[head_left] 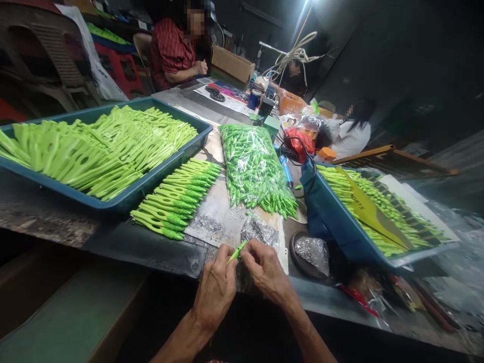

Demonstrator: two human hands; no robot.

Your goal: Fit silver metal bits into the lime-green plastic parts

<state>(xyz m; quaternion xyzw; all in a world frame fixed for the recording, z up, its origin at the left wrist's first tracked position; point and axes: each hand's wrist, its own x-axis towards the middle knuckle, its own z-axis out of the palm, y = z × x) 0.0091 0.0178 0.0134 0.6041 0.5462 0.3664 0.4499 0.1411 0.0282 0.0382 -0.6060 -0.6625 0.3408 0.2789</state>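
Both my hands meet at the near table edge around one small green plastic piece [237, 250]. My left hand [215, 292] is closed, pinching its lower end. My right hand [266, 272] is closed too, fingertips pressed on its upper end. Just beyond my fingers lies a small clear bag of tiny metal parts [258, 230]. A row of finished green pieces [177, 199] is stacked to the left of my hands. A clear bag full of small green parts [254, 169] lies ahead on the table.
A blue tray [124, 199] heaped with green pieces sits at the left; another blue tray [333, 217] of green pieces stands at the right. A dark dish with a bag of metal bits [310, 250] lies beside my right hand. A person in a red shirt [170, 50] sits across the table.
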